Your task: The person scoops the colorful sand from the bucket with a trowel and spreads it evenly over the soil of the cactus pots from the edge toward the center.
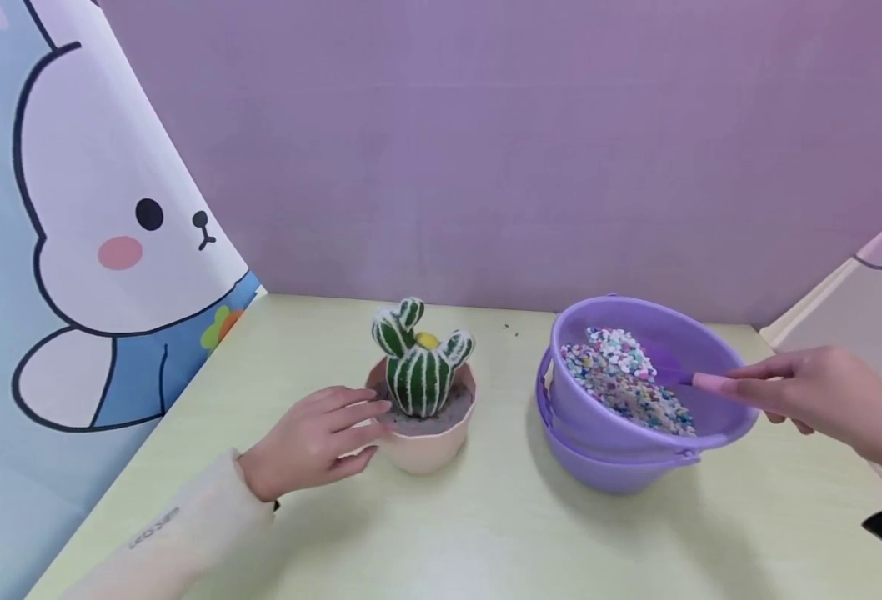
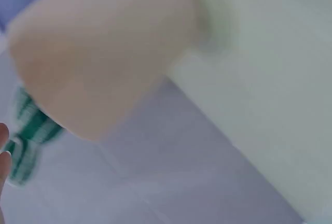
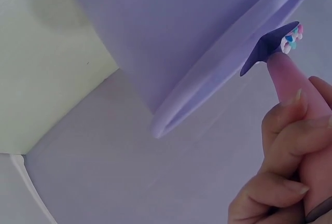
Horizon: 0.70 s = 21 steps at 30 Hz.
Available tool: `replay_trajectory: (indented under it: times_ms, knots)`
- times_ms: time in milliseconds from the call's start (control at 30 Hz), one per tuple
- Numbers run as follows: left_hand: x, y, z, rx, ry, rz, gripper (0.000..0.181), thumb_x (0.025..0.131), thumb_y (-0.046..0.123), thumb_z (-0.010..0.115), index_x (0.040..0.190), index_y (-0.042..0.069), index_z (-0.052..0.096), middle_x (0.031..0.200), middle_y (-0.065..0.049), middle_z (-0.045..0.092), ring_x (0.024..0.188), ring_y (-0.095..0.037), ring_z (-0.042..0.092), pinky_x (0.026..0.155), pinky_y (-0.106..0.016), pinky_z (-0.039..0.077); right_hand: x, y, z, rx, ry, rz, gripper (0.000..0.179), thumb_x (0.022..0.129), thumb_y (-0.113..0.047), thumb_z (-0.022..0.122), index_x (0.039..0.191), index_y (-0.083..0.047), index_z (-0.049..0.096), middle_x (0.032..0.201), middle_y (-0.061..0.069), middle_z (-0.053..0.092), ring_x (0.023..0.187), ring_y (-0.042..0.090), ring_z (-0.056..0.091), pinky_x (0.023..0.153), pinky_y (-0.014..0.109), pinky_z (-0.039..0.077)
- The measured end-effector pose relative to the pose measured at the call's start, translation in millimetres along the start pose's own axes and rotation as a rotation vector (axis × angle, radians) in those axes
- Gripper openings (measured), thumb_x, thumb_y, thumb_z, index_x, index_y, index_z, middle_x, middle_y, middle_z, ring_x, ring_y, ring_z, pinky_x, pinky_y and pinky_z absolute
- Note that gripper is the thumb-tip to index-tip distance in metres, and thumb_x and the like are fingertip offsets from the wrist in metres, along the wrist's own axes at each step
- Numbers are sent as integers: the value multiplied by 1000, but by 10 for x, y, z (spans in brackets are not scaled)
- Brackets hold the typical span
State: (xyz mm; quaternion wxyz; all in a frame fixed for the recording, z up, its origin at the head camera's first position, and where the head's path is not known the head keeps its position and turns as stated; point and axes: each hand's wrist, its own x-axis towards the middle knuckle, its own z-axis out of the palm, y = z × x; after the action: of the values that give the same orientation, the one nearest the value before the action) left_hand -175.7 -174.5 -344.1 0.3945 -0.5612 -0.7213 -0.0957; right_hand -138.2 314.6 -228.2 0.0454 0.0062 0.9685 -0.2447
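My right hand (image 1: 824, 396) grips the pink handle (image 3: 293, 84) of a small shovel with a purple blade (image 3: 264, 47). Colourful pebbles (image 3: 291, 38) sit on the blade. In the head view the shovel is over a tilted purple bucket (image 1: 636, 446), which holds more pebbles (image 1: 636, 400). My left hand (image 1: 321, 442) has its fingers extended at the left rim of a pale pink pot (image 1: 422, 454); whether they touch it I cannot tell. A green cactus (image 1: 420, 383) with a yellow flower stands in grey soil inside that pot.
The tilted bucket rests in another purple bucket (image 1: 613, 479) on the pale table (image 1: 471, 542). A few dark specks lie behind, between pot and buckets. A purple backdrop (image 1: 471, 167) rises at the back, and a cartoon-print sheet (image 1: 111, 275) borders the left.
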Motion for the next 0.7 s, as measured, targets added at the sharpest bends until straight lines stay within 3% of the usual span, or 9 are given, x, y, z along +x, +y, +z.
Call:
replay_trajectory:
  times_ms: [200,467,700]
  knots:
    - [-226,-107,1,35,-64,-52,46,103,28,36,95,5,75,95,-10,72,87,-26,68,72,-39,55,-37,-41,-34,-9,1,23,54,88,-49,65,117,-4,69,71,0,52,56,15,42,49,27,30]
    - [-233,-191,81,30,-80,-36,47,104,33,38,96,5,74,96,-10,72,88,-24,67,74,-39,54,-48,-85,-62,-13,-5,41,55,88,-51,64,121,-7,67,73,-1,53,59,16,43,53,26,30]
    - [-249,-245,179,-1,-37,-24,44,101,36,45,91,4,74,90,-8,72,84,-23,68,72,-38,55,-42,-145,-31,-1,22,23,56,86,-50,66,119,-4,68,68,-1,51,56,16,42,48,29,29]
